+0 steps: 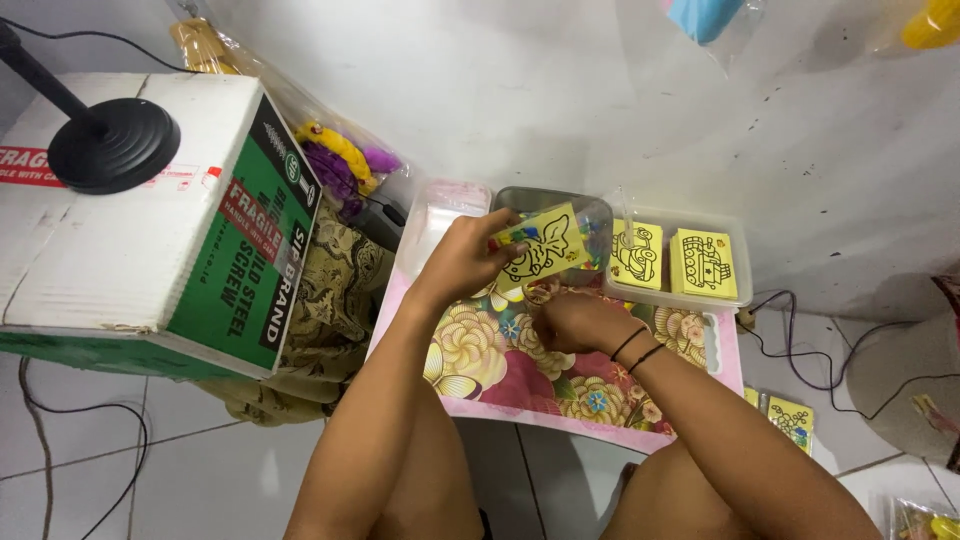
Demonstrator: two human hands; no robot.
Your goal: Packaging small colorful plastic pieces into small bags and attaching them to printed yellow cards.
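Observation:
My left hand (465,258) holds up a yellow card (545,245) with a black line drawing, along with a small strip of coloured bits at its left edge. My right hand (572,320) is curled just below the card, fingers closed on something small near its lower edge; what it pinches is hidden. Both hands hover over a small table covered with a pink floral cloth (500,370). Two black bands circle my right wrist.
A clear plastic tray (740,240) behind holds two more yellow drawing cards. A grey tub (520,198) and a white lidded container (435,215) stand beside it. A large cardboard box (150,220) with a black stand base sits left. Cables lie on the tiled floor.

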